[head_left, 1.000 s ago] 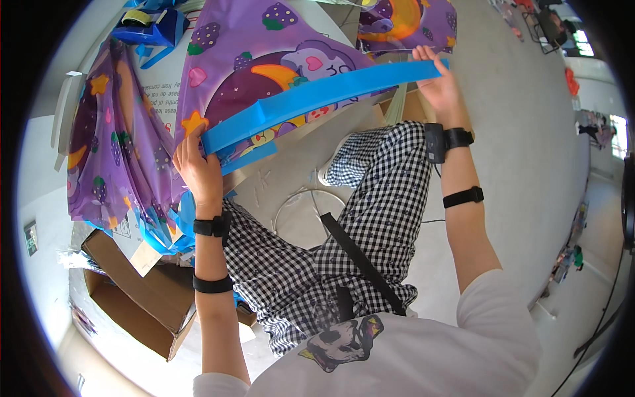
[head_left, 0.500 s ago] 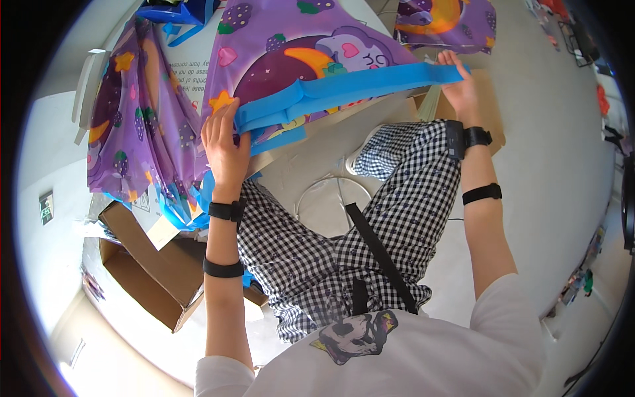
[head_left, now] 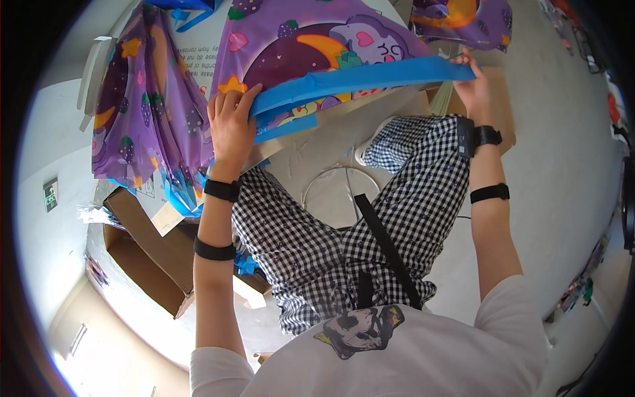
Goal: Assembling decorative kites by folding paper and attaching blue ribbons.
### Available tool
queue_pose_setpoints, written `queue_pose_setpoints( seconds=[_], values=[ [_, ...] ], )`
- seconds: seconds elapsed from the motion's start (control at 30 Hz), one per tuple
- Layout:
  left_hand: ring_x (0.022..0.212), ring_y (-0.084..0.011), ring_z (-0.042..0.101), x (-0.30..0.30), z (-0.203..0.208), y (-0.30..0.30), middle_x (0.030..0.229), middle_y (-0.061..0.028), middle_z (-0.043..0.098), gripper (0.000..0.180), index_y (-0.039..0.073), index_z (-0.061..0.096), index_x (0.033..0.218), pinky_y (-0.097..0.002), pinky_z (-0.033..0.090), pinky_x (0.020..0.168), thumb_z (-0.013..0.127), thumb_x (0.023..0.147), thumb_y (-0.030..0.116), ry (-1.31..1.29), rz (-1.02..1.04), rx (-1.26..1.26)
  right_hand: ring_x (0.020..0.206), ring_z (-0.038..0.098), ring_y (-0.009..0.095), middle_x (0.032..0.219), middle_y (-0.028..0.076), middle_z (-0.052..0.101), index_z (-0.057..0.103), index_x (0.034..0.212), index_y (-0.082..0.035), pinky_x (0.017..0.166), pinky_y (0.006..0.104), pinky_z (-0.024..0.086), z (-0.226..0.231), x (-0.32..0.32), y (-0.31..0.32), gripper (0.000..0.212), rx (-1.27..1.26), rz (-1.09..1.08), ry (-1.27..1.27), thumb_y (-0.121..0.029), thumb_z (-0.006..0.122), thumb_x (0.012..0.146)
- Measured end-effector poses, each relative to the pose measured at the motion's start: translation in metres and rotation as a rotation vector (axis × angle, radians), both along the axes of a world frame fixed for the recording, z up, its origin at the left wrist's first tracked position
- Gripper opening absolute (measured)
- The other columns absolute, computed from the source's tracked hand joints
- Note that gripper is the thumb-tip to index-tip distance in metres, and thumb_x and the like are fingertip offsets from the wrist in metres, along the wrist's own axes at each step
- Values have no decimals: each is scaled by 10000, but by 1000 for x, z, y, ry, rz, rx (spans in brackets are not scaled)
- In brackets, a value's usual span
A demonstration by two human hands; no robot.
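Observation:
A purple sheet with moon and grape prints [head_left: 291, 66] lies spread in front of me, and a blue strip [head_left: 370, 76] runs along its near edge. At the strip's left end, my left hand [head_left: 233, 127] is closed on it, thumb toward the strip and fingers bent over. The strip's right end is pinched in my right hand [head_left: 473, 89], fingers curled. Between the hands the strip stretches fairly straight, rising slightly to the right. Beneath it, part of the sheet's print and another blue piece [head_left: 286, 128] show.
Another purple printed sheet [head_left: 145, 112] hangs in folds at left, and one more [head_left: 463, 20] lies at the far right. An open brown cardboard box [head_left: 149, 264] stands by my left arm. Cardboard [head_left: 501, 109] is behind my right wrist. A thin hoop [head_left: 306, 193] lies between my legs.
My left hand has turned, its fingers now curled over the strip. My right fingers have gone from stretched out to curled around the strip's end. The strip looks straighter.

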State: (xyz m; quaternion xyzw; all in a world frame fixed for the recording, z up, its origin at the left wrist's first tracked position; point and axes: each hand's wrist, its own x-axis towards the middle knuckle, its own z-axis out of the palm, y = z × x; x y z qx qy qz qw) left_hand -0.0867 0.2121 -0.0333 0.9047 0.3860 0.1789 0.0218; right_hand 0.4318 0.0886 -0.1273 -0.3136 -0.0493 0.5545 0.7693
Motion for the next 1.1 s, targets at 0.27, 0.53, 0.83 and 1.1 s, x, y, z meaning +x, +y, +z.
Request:
queue_pose_setpoints(
  seconds=[0.27, 0.53, 0.83, 1.1],
  values=[
    [1111, -250, 562, -13, -10, -9, 1101, -45, 612, 626, 170, 665, 1286, -468, 361, 1114, 693, 689, -17, 88, 55, 80, 1009, 609, 253, 1025, 87, 629, 566, 1241, 28, 1046, 438, 472, -7, 6, -5, 407, 20, 0, 37, -296, 368, 1093],
    [1136, -238, 568, -13, -17, -14, 1218, -16, 632, 635, 173, 681, 1271, -444, 350, 1128, 656, 673, -41, 74, 157, 126, 1171, 595, 279, 1194, 124, 615, 520, 1288, 25, 1075, 445, 454, 9, -11, 5, 474, -183, -202, -34, -357, 318, 1096],
    [1303, -267, 492, -6, -6, -14, 1356, -60, 565, 701, 137, 516, 1436, -522, 247, 1189, 614, 751, 21, -22, 106, -4, 1176, 589, 289, 1223, 137, 609, 534, 1271, 31, 1056, 457, 470, 17, -24, 13, 445, -127, -193, -30, -333, 356, 1088],
    [1468, -264, 335, 36, 31, -33, 1573, -95, 382, 732, 91, 420, 1497, -490, 222, 1216, 633, 800, 157, 35, -206, -188, 1171, 585, 279, 1249, 136, 592, 518, 1298, 34, 1048, 457, 471, 25, -26, 22, 443, -115, -197, -79, -323, 359, 1088]
  ],
)
